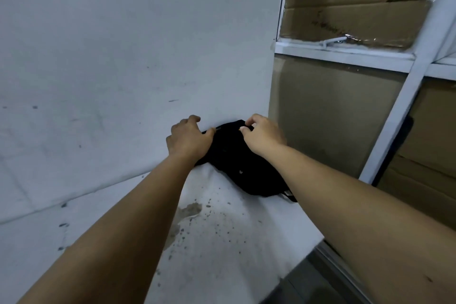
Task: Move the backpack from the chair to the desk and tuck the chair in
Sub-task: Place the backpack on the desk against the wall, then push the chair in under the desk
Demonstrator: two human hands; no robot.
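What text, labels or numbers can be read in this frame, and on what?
Nothing can be read.
Cardboard behind the window frame: faint dark print, too blurred to make out.
Black backpack: a small pale mark, too small to tell if it is a label.

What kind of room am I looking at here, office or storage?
Probably a storage or back room with a work desk, not a tidy office. Flattened cardboard is packed behind a white metal frame, and the white desk is stained and set against a scuffed wall. Both hands are on the black backpack.
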